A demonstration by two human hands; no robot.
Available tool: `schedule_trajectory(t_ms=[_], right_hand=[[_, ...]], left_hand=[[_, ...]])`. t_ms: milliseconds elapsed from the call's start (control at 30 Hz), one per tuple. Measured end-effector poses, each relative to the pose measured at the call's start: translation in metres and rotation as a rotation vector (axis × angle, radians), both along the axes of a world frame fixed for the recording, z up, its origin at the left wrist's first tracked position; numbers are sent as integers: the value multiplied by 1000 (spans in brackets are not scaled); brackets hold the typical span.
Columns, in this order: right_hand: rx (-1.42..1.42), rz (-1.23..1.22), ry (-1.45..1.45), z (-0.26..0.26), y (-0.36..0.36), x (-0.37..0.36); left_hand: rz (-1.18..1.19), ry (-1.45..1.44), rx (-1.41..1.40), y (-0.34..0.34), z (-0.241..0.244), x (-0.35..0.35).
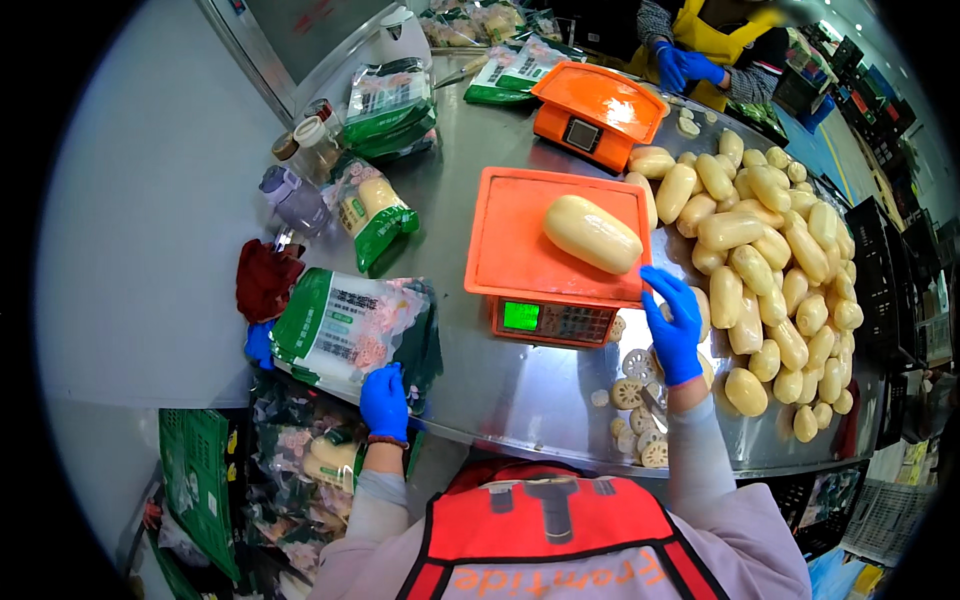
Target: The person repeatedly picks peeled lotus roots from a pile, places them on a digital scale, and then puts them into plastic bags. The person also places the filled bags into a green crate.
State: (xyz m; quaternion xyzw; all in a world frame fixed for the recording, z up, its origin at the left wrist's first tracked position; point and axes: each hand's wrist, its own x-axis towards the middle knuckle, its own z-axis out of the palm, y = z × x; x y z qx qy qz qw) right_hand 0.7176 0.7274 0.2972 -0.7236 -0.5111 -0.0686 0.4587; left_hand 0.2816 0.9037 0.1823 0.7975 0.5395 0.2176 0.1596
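A peeled lotus root segment (592,234) lies on the orange tray (510,240) of a digital scale with a lit green display. My right hand (673,322), in a blue glove, is at the tray's right front corner, fingers extended, beside the root and holding nothing. My left hand (385,401), also gloved in blue, is at the lower edge of a stack of printed green and white plastic bags (352,322); whether its fingers pinch a bag cannot be told. To the right of the scale is a large heap of peeled lotus roots (750,270).
Cut lotus slices (641,366) and a knife (654,409) lie near the front edge. A second orange scale (596,105) stands behind. Bottles (292,196) and a filled bag (371,210) are at left. Crates (196,480) stand below; a co-worker's gloved hands (686,66) are across the table.
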Motion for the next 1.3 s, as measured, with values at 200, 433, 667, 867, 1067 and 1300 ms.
schedule_trajectory(t_ms=[200, 433, 667, 867, 1067, 1300], right_hand=[[-263, 211, -230, 36, 68, 11], [-41, 126, 465, -9, 93, 61], [-23, 562, 1605, -14, 59, -78], [-417, 674, 1888, -42, 91, -215], [-680, 565, 1312, -52, 95, -234], [-249, 545, 2145, -66, 111, -233]], left_hand=[[300, -392, -628, 5, 29, 25], [209, -381, -468, 18, 34, 21], [212, -428, -412, 32, -1, -4], [263, -542, -561, 32, 24, 3], [59, -632, -73, 43, 14, -4], [-341, -265, 142, 38, 90, 21]])
